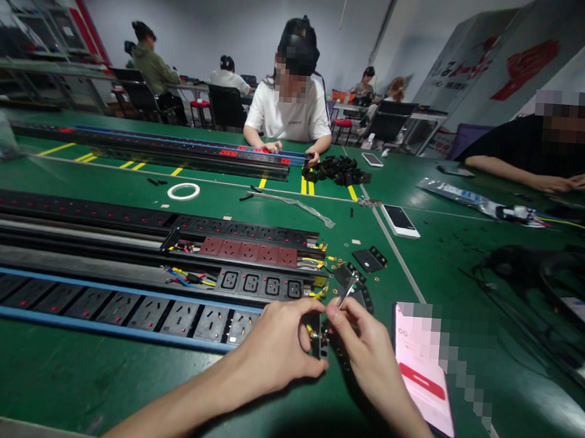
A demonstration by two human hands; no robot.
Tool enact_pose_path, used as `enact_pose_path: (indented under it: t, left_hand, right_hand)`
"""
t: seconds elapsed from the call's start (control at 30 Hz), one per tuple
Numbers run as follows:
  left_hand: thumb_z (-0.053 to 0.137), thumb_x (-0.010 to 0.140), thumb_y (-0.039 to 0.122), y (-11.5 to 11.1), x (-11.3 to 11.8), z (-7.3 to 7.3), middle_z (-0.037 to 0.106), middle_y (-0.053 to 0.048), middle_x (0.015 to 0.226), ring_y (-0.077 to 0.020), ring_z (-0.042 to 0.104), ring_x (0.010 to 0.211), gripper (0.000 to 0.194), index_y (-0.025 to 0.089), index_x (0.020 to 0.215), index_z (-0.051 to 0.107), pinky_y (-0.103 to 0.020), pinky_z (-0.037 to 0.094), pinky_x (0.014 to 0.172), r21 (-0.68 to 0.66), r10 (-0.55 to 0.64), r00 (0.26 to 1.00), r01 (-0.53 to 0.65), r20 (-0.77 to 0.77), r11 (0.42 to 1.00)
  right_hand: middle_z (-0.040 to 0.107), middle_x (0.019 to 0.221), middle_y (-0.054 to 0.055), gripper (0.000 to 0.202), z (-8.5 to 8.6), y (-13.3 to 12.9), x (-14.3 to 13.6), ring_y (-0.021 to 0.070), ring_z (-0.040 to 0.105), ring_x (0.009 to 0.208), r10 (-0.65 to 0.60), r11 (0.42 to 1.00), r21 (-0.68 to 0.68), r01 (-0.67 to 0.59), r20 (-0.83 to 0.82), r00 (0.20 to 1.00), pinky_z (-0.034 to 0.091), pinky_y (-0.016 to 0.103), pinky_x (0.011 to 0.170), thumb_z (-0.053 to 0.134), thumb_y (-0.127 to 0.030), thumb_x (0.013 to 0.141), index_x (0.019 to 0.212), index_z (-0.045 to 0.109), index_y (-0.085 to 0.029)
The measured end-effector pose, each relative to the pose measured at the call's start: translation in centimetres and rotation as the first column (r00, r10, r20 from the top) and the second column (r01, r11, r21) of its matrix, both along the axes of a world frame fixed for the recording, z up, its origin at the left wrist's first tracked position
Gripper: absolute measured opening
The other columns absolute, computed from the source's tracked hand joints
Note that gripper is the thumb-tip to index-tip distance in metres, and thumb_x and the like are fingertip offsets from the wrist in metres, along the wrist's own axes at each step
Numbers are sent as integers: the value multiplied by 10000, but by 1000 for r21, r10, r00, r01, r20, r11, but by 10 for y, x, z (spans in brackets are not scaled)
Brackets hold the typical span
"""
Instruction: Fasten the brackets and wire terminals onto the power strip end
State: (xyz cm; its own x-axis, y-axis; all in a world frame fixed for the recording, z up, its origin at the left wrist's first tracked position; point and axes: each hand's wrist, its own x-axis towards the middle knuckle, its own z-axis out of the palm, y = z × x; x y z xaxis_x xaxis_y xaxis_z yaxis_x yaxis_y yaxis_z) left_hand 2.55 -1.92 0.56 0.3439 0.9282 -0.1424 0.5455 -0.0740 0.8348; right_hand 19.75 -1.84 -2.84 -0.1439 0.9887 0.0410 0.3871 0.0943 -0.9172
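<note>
My left hand (282,335) is at the right end of a power strip with blue edges (138,312). Its thumb and fingers are closed around a small black end plate (324,347), with yellow wire showing behind it. Between the thumb and fingers of my right hand (366,344) is a slim shiny metal tool (350,288), pointing up and away. The fingers cover its lower end, so its exact kind is unclear. Past my hands lie loose black end plates (368,259) and small ring-shaped washers (376,279).
Behind the blue strip lie black strips with brown sockets (249,251) and bare wire ends. A lit phone (424,382) is right of my right hand; a white phone (400,221) lies farther off. Across the green table, a person (290,112) handles long strips near a black parts pile (338,170).
</note>
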Motion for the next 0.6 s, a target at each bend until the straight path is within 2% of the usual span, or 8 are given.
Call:
enact_pose_path:
  t: [0.1, 0.17, 0.23, 0.33, 0.47, 0.6]
  left_hand:
    - [772, 577, 232, 0, 1, -1, 647, 42, 643, -141, 586, 550, 586, 199, 1154, 670, -241, 452, 578, -38, 35, 999, -34, 20, 999]
    - [787, 556, 252, 1, 1, -1, 668, 14, 713, -156, 598, 608, 609, 184, 1151, 678, -248, 454, 591, 0, 43, 999, -43, 3, 999]
    - [793, 551, 271, 1, 0, -1, 675, -3, 757, -167, 601, 645, 624, 177, 1157, 681, -254, 458, 604, 21, 41, 999, -40, -11, 999]
    - [791, 555, 284, 1, 0, -1, 670, -5, 763, -170, 601, 653, 637, 177, 1173, 679, -262, 465, 618, 15, 45, 999, -45, -10, 999]
    - [787, 550, 255, 0, 1, -2, 666, -4, 753, -175, 607, 655, 633, 174, 1169, 685, -272, 472, 631, 8, 49, 999, -49, 3, 999]
    - [802, 520, 199, 0, 1, -5, 664, 3, 745, -173, 613, 652, 669, 182, 1178, 683, -266, 474, 628, 9, 48, 998, -48, 34, 999]
  right_hand:
    - [672, 828, 10, 180, 0, -11, 4, 154, 648, 740, -27, 966, 257, -1, 108, 994, 488, 230, 650, 508, -350, 981, 923, 611, -215]
    - [687, 858, 17, 84, -1, -18, 8, 158, 665, 781, -47, 876, 481, -39, 164, 985, 505, 236, 692, 529, -250, 969, 946, 606, -225]
    - [687, 844, 18, 89, 0, -24, 11, 156, 663, 768, -40, 780, 617, -105, 218, 975, 513, 243, 696, 534, -162, 951, 957, 592, -230]
    - [698, 854, 39, 131, 1, -29, 15, 165, 664, 762, -9, 724, 665, -183, 274, 962, 531, 266, 698, 540, -102, 930, 984, 579, -215]
    - [712, 858, 63, 159, 1, -31, 16, 175, 674, 762, 14, 697, 676, -241, 323, 946, 547, 285, 691, 553, -102, 921, 1049, 589, -190]
    - [722, 807, 53, 158, 1, -31, 14, 160, 676, 694, -4, 656, 688, -311, 415, 910, 524, 254, 619, 567, -113, 918, 1048, 613, -190]
